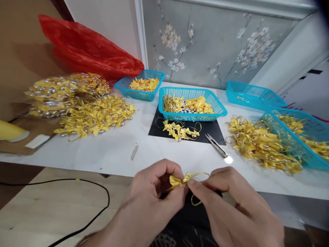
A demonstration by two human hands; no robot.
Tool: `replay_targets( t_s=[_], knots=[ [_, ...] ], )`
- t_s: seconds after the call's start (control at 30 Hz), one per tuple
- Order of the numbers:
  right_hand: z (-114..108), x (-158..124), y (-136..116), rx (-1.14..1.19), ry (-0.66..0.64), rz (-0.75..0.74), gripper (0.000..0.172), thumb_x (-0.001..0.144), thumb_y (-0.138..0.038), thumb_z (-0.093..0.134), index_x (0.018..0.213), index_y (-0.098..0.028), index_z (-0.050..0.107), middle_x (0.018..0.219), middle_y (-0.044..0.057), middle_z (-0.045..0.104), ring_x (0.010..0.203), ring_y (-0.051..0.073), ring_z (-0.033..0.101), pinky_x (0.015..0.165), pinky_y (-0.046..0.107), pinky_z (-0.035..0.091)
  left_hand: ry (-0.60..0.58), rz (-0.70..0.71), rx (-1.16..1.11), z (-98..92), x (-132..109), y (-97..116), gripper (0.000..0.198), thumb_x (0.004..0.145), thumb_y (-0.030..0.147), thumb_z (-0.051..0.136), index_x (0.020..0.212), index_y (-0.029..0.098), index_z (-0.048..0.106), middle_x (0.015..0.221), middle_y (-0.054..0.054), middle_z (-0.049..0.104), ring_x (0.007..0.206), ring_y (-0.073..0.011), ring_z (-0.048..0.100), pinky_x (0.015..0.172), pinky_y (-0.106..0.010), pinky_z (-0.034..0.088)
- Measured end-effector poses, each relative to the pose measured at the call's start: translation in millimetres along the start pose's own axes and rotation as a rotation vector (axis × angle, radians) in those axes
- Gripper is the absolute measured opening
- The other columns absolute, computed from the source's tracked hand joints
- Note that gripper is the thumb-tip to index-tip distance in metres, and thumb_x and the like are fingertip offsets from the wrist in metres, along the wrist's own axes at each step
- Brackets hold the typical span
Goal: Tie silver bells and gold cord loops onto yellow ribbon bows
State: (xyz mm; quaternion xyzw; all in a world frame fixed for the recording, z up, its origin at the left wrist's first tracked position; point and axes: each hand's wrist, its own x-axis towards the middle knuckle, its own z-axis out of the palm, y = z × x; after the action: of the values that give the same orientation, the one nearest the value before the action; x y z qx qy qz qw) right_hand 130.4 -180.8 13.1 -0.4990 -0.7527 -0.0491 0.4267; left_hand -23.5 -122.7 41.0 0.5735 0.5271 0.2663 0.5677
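Just in front of the table's front edge, my left hand [156, 199] pinches a small yellow ribbon bow [175, 181] between thumb and fingers. My right hand [236, 202] is closed on a thin gold cord [199, 175] that runs from the bow, with its fingertips close beside it. A loop of the cord hangs below the right fingertips. Beyond the hands, several yellow bows with silver beads [180, 131] lie on a black mat [156, 128]. Small thread snips [216, 145] rest at the mat's right edge.
Blue baskets [192, 118], [140, 94] hold yellow bows at the back. Piles of bows lie left [95, 116] and right [257, 140]. Further blue baskets [257, 97], [303, 144] stand at the right. A red plastic bag [87, 48] is at the back left; a black cable [108, 195] crosses the floor.
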Motion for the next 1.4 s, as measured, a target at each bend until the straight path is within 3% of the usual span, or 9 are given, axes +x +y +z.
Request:
replay_targets(
  t_s=[0.27,0.43,0.73,0.97,1.07,1.13,1.23,1.3,1.4],
  knots=[
    [-3,5,2,-0.029,0.013,-0.046,0.018,0.087,-0.002,0.059,0.093,-0.014,0.071,0.07,0.005,0.057,0.063,0.016,0.055,0.049,0.026,0.048,0.026,-0.002,-0.017,0.9,0,1,0.012,0.066,0.031,0.062,0.066,0.02,0.058,0.054,0.006,0.049,0.051,-0.0102,0.042,0.048,-0.02,0.035],
    [2,7,-1,-0.06,0.12,-0.025,0.018,0.09,-0.005,0.057,0.09,-0.018,0.07,0.067,0.003,0.056,0.06,0.016,0.054,0.046,0.027,0.044,0.022,0.008,-0.016,0.8,-1,2,0.013,0.067,0.031,0.062,0.066,0.02,0.058,0.054,0.006,0.048,0.051,-0.0098,0.041,0.047,-0.02,0.033],
    [-3,10,3,-0.07,-0.016,-0.066,0.022,0.091,-0.003,0.055,0.084,-0.017,0.07,0.065,0.002,0.06,0.061,0.014,0.057,0.052,0.025,0.047,-0.012,-0.022,-0.055,1.3,-1,-2,0.011,0.066,0.03,0.063,0.066,0.019,0.058,0.053,0.006,0.048,0.051,-0.0099,0.04,0.047,-0.019,0.032],
    [-1,14,2,-0.08,0.006,-0.1,0.026,0.091,-0.003,0.055,0.079,-0.018,0.072,0.062,0.001,0.061,0.059,0.013,0.057,0.053,0.025,0.047,-0.049,-0.028,-0.086,-0.2,2,-3,0.01,0.066,0.027,0.064,0.069,0.019,0.059,0.055,0.007,0.048,0.053,-0.01,0.039,0.049,-0.02,0.031],
    [-5,12,6,-0.125,-0.016,-0.118,0.022,0.091,-0.003,0.056,0.087,-0.018,0.073,0.067,0.003,0.062,0.064,0.014,0.059,0.054,0.026,0.048,-0.053,-0.018,-0.101,-3.4,3,-5,0.013,0.069,0.029,0.066,0.07,0.019,0.059,0.056,0.007,0.046,0.053,-0.0092,0.037,0.048,-0.019,0.03],
    [-12,8,11,-0.08,-0.028,-0.073,0.022,0.089,-0.004,0.058,0.096,-0.019,0.072,0.074,0.004,0.064,0.067,0.016,0.062,0.057,0.027,0.051,-0.067,0.001,-0.112,-6.1,4,-8,0.013,0.072,0.029,0.068,0.072,0.019,0.059,0.057,0.008,0.046,0.053,-0.0086,0.036,0.048,-0.019,0.029],
    [-22,-2,15,0.327,0.059,0.15,0.022,0.091,-0.008,0.057,0.099,-0.026,0.068,0.075,0.003,0.064,0.063,0.017,0.064,0.054,0.028,0.055,-0.068,0.011,-0.151,-8.6,5,-12,0.012,0.076,0.028,0.069,0.074,0.019,0.06,0.062,0.007,0.05,0.054,-0.0085,0.039,0.051,-0.019,0.031],
    [-28,-9,16,0.582,0.13,0.294,0.022,0.097,-0.015,0.046,0.093,-0.03,0.062,0.063,0.0,0.056,0.05,0.016,0.058,0.044,0.027,0.052,-0.05,0.01,-0.211,-9.1,6,-13,0.013,0.077,0.027,0.07,0.075,0.019,0.06,0.063,0.006,0.053,0.055,-0.0086,0.041,0.052,-0.019,0.031],
    [-31,-19,22,0.687,0.181,0.414,0.026,0.101,-0.019,0.034,0.087,-0.029,0.053,0.054,-0.003,0.04,0.036,0.014,0.042,0.032,0.026,0.042,-0.043,0.014,-0.294,-11.3,7,-16,0.013,0.077,0.026,0.071,0.074,0.019,0.061,0.063,0.005,0.055,0.055,-0.0082,0.043,0.052,-0.019,0.031]
  ],
)
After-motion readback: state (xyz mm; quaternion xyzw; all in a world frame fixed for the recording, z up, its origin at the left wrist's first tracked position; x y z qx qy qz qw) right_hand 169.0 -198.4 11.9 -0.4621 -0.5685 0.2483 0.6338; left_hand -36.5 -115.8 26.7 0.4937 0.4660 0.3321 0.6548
